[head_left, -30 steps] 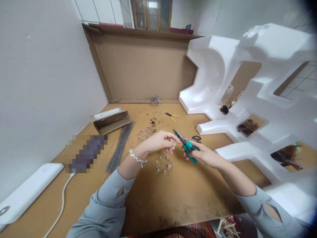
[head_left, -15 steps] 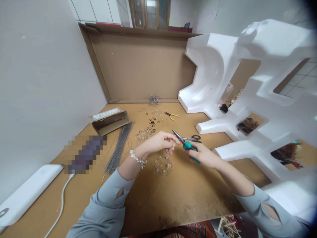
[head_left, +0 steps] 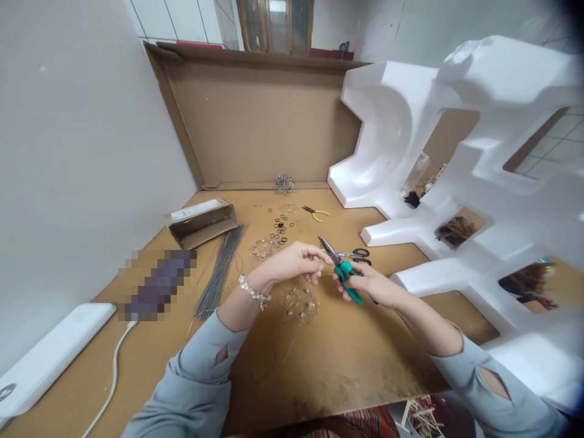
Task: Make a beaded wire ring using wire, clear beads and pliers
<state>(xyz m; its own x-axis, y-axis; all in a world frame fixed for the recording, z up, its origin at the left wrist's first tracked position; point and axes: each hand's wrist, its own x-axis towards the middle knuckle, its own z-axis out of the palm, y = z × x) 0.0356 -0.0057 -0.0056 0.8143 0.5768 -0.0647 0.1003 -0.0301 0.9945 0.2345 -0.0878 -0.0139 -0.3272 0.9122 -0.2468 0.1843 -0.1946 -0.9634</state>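
1. Thin wire [head_left: 326, 274] lies between the hands, pinched by closed fingertips of the left hand [head_left: 296, 263]; steadiness seems advisable.
2. Pliers [head_left: 343, 269] are gripped by curled fingers of the right hand [head_left: 371, 285]; gentle squeezing seems best.
3. Beaded ring [head_left: 300, 313]: best avoided.

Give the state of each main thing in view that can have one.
Left hand: pinching thin wire
Right hand: closed around teal-handled pliers
Teal-handled pliers: handles spread
Yellow-handled pliers: lying, handles spread
Black-handled scissors: lying, partly hidden
Cardboard box: open toward the person
Gray wires: loosely bundled
Beaded bracelet: worn on left wrist
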